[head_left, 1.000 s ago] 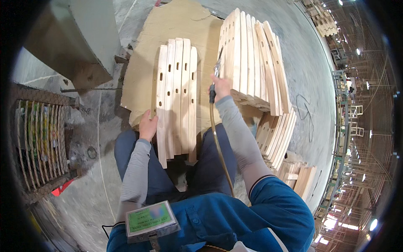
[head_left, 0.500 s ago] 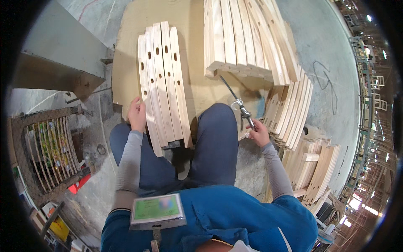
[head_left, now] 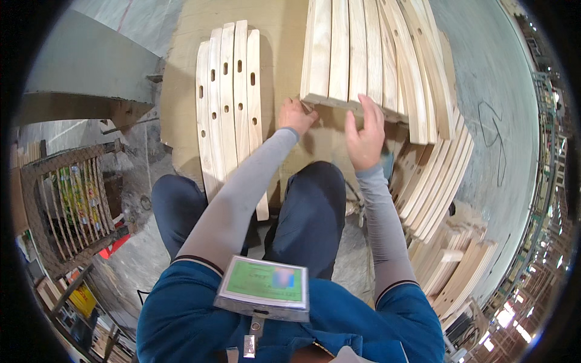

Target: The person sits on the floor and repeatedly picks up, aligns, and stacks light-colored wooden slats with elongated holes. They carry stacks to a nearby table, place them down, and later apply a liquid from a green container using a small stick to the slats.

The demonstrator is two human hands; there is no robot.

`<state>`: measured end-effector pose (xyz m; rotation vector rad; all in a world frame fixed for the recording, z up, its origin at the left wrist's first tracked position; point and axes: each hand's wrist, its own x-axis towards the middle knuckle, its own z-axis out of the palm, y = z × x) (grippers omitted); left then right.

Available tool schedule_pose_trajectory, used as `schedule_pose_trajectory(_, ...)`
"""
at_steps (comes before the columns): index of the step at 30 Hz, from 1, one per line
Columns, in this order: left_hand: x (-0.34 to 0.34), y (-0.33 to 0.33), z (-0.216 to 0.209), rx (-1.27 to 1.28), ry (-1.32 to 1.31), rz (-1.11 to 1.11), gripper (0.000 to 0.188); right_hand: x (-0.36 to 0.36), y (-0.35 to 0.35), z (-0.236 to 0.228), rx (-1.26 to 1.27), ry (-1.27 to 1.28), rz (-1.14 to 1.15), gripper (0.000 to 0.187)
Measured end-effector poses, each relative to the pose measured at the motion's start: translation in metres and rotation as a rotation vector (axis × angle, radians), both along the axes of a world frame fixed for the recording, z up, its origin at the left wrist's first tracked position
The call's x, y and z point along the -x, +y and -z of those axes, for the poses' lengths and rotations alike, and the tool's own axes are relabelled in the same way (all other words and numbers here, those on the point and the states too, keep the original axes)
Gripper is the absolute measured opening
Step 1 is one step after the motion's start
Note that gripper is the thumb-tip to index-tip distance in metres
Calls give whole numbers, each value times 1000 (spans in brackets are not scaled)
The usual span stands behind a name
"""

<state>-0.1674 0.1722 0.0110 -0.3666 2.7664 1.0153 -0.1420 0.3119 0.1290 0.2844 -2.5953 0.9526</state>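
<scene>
A stack of pale curved wooden slats (head_left: 357,54) lies ahead of me, right of the middle. My left hand (head_left: 295,116) is at its near left corner, fingers curled round the end of a low slat, partly hidden. Close to the stack's near end, my right hand (head_left: 366,136) is open, with thumb and fingers apart and nothing in it. Left of the stack lies a row of several slotted wooden slats (head_left: 227,109), partly covered by my left forearm.
Cardboard (head_left: 181,109) lies beneath the slats. More slats (head_left: 433,175) are piled at the right, and others (head_left: 460,272) nearer me. A grey metal column (head_left: 91,60) stands at the left, above a framed rack (head_left: 72,206). A thin dark cord (head_left: 493,133) lies on the floor.
My right hand has let go of the dark metal hand tool and moved up to the big stack. The left hand has left the slotted slats and crossed right to the stack's corner.
</scene>
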Motion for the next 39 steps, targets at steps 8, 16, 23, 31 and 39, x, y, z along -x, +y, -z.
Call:
schedule_pose_trajectory(8, 15, 2, 0, 64, -24, -64, 46, 119, -81, 6, -351, 31, 3, 66)
schedule_pose_trajectory(16, -38, -22, 0, -185, 50, -92, 41, 134, -119, -11, -7, -587, -36, 86)
schedule_pose_trajectory(23, -99, -22, -2, -1105, -64, -366, 56, 79, -104, -22, -76, -562, -60, 88)
schedule_pose_trajectory(31, -53, -36, -3, -1955, -377, -364, 52, 87, -90, -35, -29, -503, -82, 92)
schedule_pose_trajectory(39, -43, -30, -20, -2483, -20, -324, 52, 92, -98, -42, 190, -637, -197, 90)
